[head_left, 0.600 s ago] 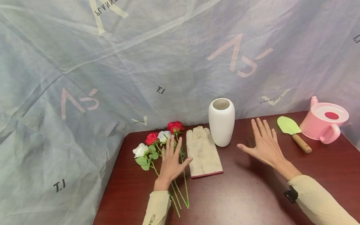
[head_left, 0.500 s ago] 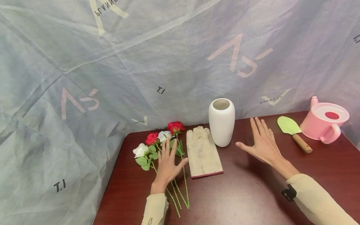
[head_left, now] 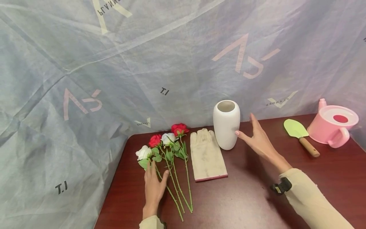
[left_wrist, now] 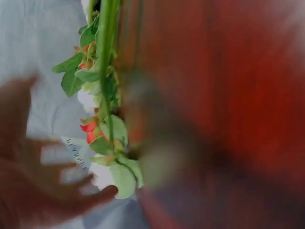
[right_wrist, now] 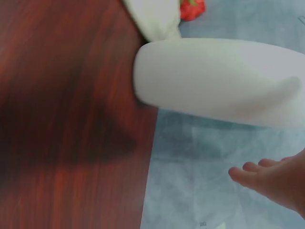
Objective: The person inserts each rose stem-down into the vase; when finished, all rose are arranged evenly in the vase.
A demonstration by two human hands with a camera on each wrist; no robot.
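My left hand (head_left: 153, 184) hovers at the left of the flower stems, fingers extended and fingertips close to the leaves of the nearer white rose (head_left: 144, 153). Beside that bloom lie a red rose (head_left: 155, 140), a second white rose (head_left: 168, 139) and a second red rose (head_left: 179, 129), their green stems fanned toward the front. My right hand (head_left: 259, 140) is just right of the upright white vase (head_left: 227, 127), thumb reaching to its side, fingers straight and spread apart from the thumb. In the right wrist view a gap shows between the fingers and the vase (right_wrist: 214, 78).
A beige work glove (head_left: 208, 156) with a red hem lies flat between the roses and the vase. Further right are a green trowel (head_left: 295, 128) with a wooden handle and a pink watering can (head_left: 331, 127). A grey cloth (head_left: 183, 63) hangs behind the dark red table (head_left: 228, 203).
My left hand has moved left and toward me, off the middle of the stems. My right hand has moved left to the vase and turned its palm toward it.
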